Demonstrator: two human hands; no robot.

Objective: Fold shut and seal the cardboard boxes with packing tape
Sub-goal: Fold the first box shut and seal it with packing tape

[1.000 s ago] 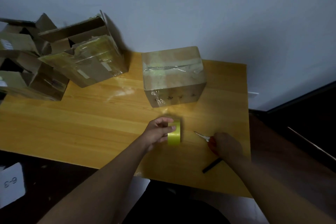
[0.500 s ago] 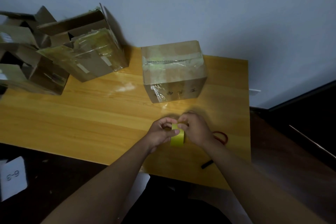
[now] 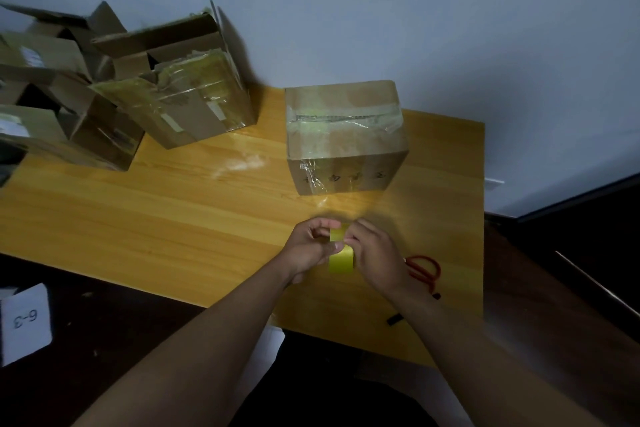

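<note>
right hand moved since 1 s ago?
Yes. The right hand left the scissors near the table's right edge and went left to the tape roll, which both hands now hold.

Perhaps a packing room: taped cartons [image 3: 166, 104] crowd a table [image 3: 138, 218].

You have a yellow wooden table [image 3: 173, 218] against the pale wall. Near its far right stands a closed cardboard box [image 3: 346, 139], tape across its top seam. At the far left sits a cluster of open boxes [image 3: 166, 97], flaps up, some wrapped in shiny tape, touching one another. Near your edge on the right lie red-handled scissors [image 3: 424, 270], with a small black object [image 3: 394, 318] just beside the front edge.
</note>
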